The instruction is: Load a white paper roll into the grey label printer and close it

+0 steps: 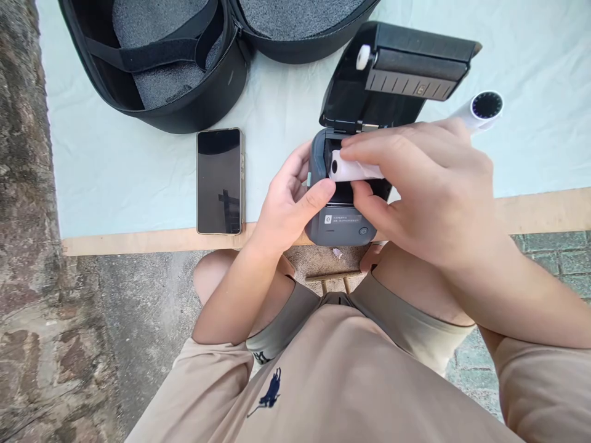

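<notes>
A small dark grey thermal printer (335,234) sits at the table's front edge with its black lid (351,89) swung up and back. My left hand (293,200) grips the printer's left side, its thumb reaching over the rim of the open compartment. Between the fingertips and thumb of my right hand (429,184) is a white paper roll (357,170), lying crosswise within or just over that compartment. How deep the roll sits cannot be made out. Behind my right hand, a second white roll (480,117) shows its dark hollow core.
A phone (220,181) with a dark screen lies left of the printer. Farther back stands an unzipped black case (184,114), with grey foam and a strap inside. Pale cloth covers the table (124,178), whose wooden edge (148,241) runs above my knees. A stone wall (28,246) borders the left.
</notes>
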A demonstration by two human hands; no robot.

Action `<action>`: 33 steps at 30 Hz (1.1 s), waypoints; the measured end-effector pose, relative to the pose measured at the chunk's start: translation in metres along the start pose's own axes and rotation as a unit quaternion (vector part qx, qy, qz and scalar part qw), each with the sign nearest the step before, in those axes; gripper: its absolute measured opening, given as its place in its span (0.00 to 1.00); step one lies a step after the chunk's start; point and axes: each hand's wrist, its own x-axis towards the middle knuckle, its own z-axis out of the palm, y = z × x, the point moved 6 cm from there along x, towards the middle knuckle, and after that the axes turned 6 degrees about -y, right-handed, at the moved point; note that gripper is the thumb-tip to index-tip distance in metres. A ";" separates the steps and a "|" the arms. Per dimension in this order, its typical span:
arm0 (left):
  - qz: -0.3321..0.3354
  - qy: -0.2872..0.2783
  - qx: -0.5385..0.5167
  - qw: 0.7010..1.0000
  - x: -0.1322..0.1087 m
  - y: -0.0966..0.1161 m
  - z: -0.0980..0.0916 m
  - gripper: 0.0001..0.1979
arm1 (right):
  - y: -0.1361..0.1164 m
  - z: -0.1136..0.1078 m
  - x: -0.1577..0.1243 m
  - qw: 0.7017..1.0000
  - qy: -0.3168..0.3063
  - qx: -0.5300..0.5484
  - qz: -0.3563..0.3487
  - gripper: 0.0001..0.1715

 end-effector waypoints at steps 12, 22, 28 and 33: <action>-0.067 0.038 -0.061 0.995 -0.003 0.013 0.005 0.26 | 0.016 0.001 0.002 0.999 -0.021 0.027 0.020 0.13; -0.115 0.085 -0.130 0.981 -0.002 0.028 0.014 0.20 | -0.010 -0.007 -0.002 0.993 0.066 0.076 -0.065 0.07; -0.138 0.092 -0.069 0.984 -0.008 0.016 0.005 0.35 | -0.014 0.004 -0.009 0.989 0.045 0.081 -0.119 0.05; -0.096 0.013 0.005 0.995 -0.007 -0.006 0.002 0.55 | -0.002 0.002 -0.012 0.982 0.061 0.132 -0.117 0.02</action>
